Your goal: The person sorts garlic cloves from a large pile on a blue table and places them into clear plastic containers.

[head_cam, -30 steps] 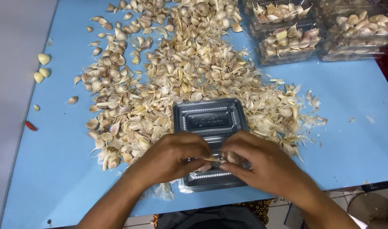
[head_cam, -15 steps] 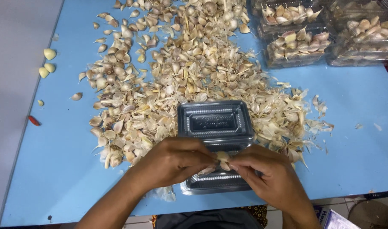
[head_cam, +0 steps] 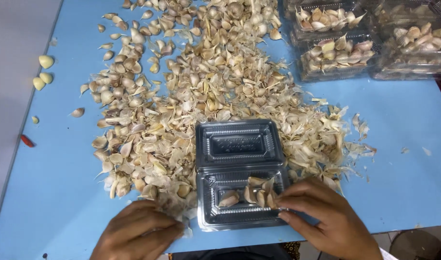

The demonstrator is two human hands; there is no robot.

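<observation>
An open clear plastic clamshell box (head_cam: 239, 144) lies on the blue table (head_cam: 403, 159), its lid half farther from me. Several garlic cloves (head_cam: 252, 193) sit in its near half. My right hand (head_cam: 321, 214) rests at the box's right edge, fingertips touching the cloves inside. My left hand (head_cam: 138, 233) lies palm down at the near edge of the garlic pile (head_cam: 182, 96), left of the box, fingers curled over papery skins; what is under them is hidden.
Filled clear boxes of garlic (head_cam: 336, 53) stand at the back right. A few peeled yellow cloves (head_cam: 43, 72) and a small red piece (head_cam: 27, 141) lie at the table's left edge. The near table edge runs just under my hands.
My hands were together over the box's near half. They have parted: the left went left onto the pile's edge, the right stayed at the box. Cloves now show in the near half.
</observation>
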